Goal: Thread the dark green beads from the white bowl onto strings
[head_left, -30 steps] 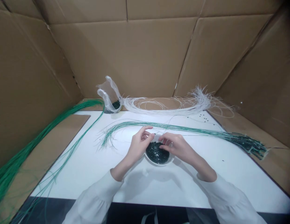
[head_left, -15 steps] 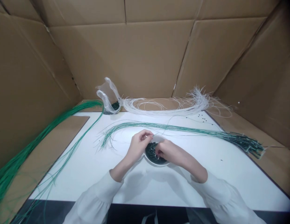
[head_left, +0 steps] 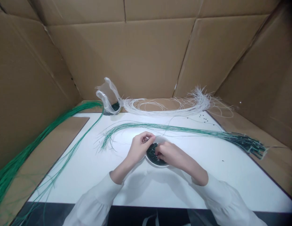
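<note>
A white bowl (head_left: 162, 166) of small dark green pieces stands on the white table top. My left hand (head_left: 141, 145) is at the bowl's upper left rim, thumb and fingers pinched on a thin strand that is barely visible. Over the bowl, my right hand (head_left: 166, 152) has its fingertips down among the dark pieces; what they hold, if anything, is hidden. Behind both hands lies a long bundle of thin green strands (head_left: 183, 129), its dark, thicker ends at the right.
An open clear plastic bag (head_left: 110, 98) with dark pieces stands at the back. White strands (head_left: 160, 111) lie coiled beside it. Loose green strands (head_left: 39, 139) hang along the left. Cardboard walls (head_left: 122, 56) enclose the table (head_left: 230, 179). A few dark bits lie back right.
My left hand has turned slightly, its thumb tip moving a little right. My right fingertips have shifted slightly left within the bowl.
</note>
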Demonstrator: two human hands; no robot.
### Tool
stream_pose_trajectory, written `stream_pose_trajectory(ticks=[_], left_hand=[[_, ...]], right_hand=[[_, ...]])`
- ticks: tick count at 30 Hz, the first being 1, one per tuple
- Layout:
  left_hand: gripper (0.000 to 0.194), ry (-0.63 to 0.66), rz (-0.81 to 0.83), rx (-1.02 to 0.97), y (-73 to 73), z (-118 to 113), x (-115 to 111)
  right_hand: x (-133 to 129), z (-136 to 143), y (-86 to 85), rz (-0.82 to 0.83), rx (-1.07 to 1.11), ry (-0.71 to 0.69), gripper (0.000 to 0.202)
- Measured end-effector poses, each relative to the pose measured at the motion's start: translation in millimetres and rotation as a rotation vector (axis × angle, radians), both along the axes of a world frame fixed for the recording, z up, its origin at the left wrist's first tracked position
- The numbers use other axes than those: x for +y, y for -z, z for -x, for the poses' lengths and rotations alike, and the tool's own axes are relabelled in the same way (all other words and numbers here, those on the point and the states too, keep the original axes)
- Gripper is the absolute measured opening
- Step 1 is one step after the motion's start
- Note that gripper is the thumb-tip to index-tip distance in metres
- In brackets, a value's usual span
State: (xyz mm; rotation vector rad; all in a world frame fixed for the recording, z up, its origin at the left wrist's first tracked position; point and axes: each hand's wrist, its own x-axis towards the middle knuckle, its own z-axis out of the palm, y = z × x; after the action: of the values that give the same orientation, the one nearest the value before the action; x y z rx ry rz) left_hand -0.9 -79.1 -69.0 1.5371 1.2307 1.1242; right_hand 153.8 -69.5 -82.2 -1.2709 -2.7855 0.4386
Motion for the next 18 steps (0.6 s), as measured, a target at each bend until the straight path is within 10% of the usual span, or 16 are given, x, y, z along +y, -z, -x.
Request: stream_pose_trajectory(ticks=[8, 18], left_hand=[[0.017, 0.011, -0.005, -0.007, 1.9, -1, 0], [0.016, 0.029, 0.01, -0.037, -3.1, 0, -2]], right_hand=[[-2, -3, -4.7, 0.025, 0.187, 0.042, 0.024], [6, -25, -10.3, 0.454, 1.138, 0.4, 0.022]])
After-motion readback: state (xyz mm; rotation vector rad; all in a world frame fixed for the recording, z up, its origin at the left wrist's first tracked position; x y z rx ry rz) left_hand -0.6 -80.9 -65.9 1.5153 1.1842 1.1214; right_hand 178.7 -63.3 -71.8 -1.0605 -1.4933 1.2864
